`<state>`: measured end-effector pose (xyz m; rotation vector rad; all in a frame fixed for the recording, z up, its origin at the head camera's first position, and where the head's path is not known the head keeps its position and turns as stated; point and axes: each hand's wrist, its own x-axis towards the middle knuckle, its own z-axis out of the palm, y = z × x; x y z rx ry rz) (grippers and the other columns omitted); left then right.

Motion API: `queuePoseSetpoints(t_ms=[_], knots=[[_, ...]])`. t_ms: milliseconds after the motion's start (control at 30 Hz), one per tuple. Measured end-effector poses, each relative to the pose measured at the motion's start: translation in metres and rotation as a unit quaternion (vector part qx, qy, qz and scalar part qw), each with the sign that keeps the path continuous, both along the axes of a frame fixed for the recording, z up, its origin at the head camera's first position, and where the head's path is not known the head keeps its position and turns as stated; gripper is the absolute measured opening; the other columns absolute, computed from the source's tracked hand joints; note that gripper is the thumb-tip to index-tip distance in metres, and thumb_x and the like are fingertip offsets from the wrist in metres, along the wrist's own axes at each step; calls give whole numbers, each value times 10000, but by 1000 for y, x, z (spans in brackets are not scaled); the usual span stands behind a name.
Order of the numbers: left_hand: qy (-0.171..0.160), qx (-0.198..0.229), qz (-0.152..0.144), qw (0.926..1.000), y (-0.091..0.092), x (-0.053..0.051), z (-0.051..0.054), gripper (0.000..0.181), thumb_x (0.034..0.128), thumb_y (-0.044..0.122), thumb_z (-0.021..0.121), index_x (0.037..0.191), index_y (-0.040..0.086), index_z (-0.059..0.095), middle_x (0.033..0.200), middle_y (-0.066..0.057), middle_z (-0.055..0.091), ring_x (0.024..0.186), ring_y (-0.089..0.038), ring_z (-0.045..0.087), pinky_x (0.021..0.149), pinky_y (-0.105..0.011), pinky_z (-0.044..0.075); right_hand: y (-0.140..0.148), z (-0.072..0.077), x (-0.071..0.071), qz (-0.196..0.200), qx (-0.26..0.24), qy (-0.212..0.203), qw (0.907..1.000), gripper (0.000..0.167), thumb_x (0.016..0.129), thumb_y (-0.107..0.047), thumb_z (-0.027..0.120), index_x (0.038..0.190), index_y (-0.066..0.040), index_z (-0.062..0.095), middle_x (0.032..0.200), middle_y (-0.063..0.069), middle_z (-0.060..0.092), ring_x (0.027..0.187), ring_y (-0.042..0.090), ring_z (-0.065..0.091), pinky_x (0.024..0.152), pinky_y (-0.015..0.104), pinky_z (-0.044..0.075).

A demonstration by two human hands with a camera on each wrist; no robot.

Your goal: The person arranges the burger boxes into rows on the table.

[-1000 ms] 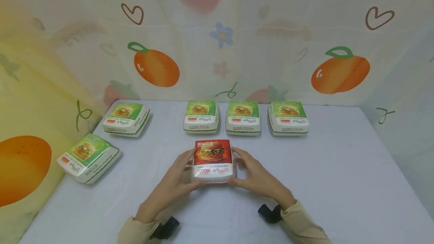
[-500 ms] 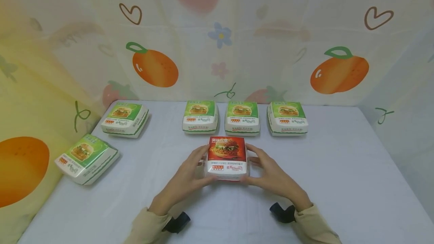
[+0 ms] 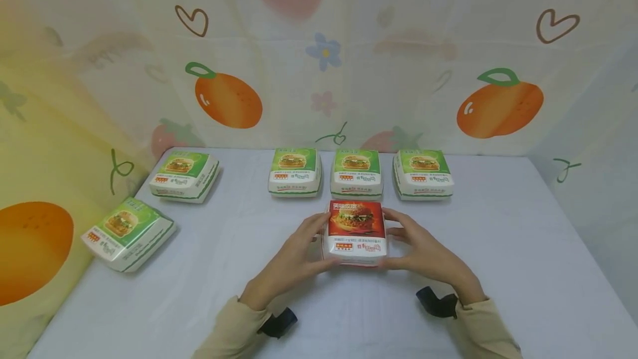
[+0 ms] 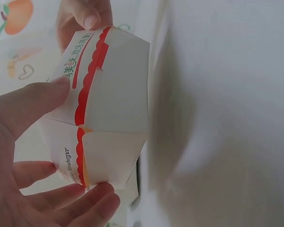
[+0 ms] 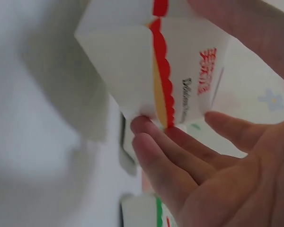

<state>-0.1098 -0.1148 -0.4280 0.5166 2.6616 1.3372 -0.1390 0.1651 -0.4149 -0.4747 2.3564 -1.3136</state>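
Note:
A red-and-white burger box (image 3: 355, 231), with a burger picture on its lid, is held between both hands in front of the row of green boxes. My left hand (image 3: 294, 256) grips its left side, thumb at the near face and fingers along the side. On the opposite side, my right hand (image 3: 431, 256) grips it the same way. In the left wrist view the carton's white lower wall (image 4: 116, 85) and red scalloped trim show, with a shadow beside it on the cloth. The box appears slightly raised, its lid facing up.
Three green-and-white burger boxes (image 3: 295, 173) (image 3: 356, 175) (image 3: 423, 175) stand in a row at the back. Another green box (image 3: 184, 175) sits back left, and one more (image 3: 128, 234) lies angled at the left edge. A printed curtain (image 3: 399, 93) hangs behind the white table (image 3: 498, 248).
Both hands have carried the red burger box to the right, from left of the middle green box to in front of it. The green boxes have stayed in place.

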Motion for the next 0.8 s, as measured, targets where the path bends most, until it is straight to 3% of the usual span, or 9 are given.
queuePoseSetpoints(t_ms=[567, 800], knots=[[-184, 5, -571, 9982, 42, -15, 5, 848, 858, 332, 781, 1553, 191, 316, 1587, -40, 339, 1375, -215, 451, 1102, -433, 463, 49, 17, -3, -112, 164, -391, 9990, 1091, 754, -259, 870, 1583, -162, 167, 1626, 213, 180, 1380, 526, 376, 1022, 570, 492], [-180, 78, -759, 9969, 59, -19, 2, 827, 865, 323, 776, 1544, 172, 329, 1568, -30, 358, 1341, -187, 479, 1107, -395, 461, 67, 19, -4, -98, 100, -553, 9984, 1078, 770, -195, 854, 1573, -88, 144, 1607, 271, 161, 1372, 557, 348, 983, 557, 523]])
